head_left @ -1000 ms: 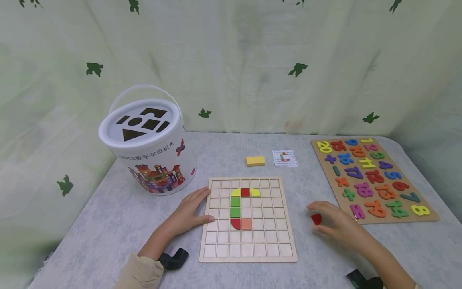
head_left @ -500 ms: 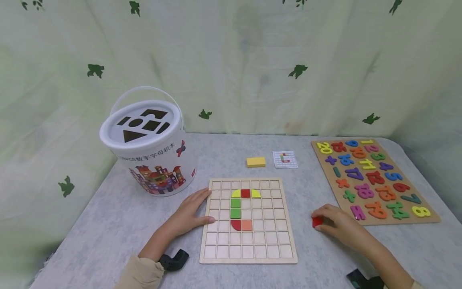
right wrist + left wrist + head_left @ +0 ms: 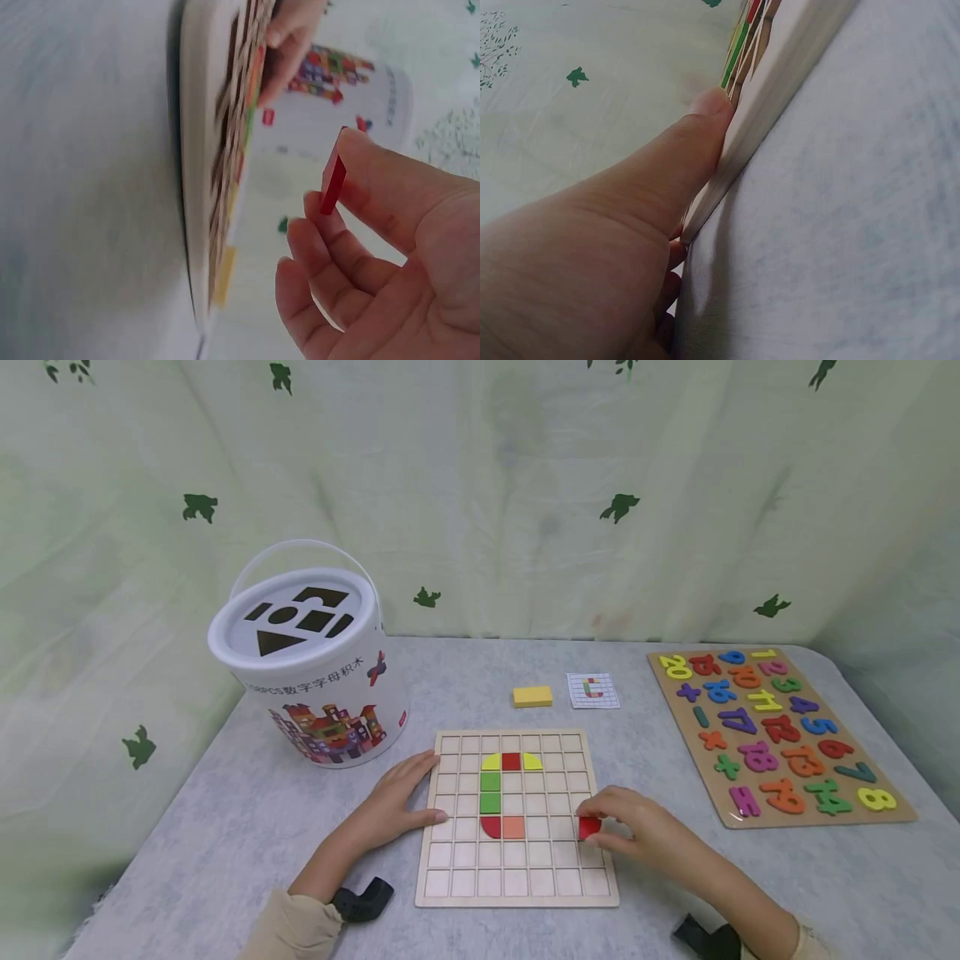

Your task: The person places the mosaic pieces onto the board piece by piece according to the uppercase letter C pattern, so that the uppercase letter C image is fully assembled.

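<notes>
On the table lies a wooden grid board (image 3: pixel 515 885). Coloured tiles sit in its cells: two yellow rounded tiles (image 3: pixel 491 762) with a red square tile (image 3: pixel 511 762) between them, two green tiles (image 3: pixel 490 792) below, then a dark red rounded tile (image 3: pixel 491 827) beside an orange square (image 3: pixel 513 827). My left hand (image 3: pixel 393 796) rests along the board's left edge, thumb on the rim, fingers mostly straight. With thumb and fingertips, my right hand (image 3: pixel 647 832) pinches another red square tile (image 3: pixel 588 828) over the board's right side; the right wrist view shows this thin tile (image 3: pixel 334 176) edge-on.
Behind the board lie a yellow block (image 3: pixel 532 697) and a small pattern card (image 3: pixel 593 691). A white lidded bucket (image 3: pixel 322 693) stands at the back left. To the right is a number board (image 3: pixel 750 797) with coloured numerals. A pale curtain (image 3: pixel 487 502) hangs behind.
My right hand has closed its fingers on the red square tile at the table's right and carried it leftward over the board's right edge. My left hand stays in place.
</notes>
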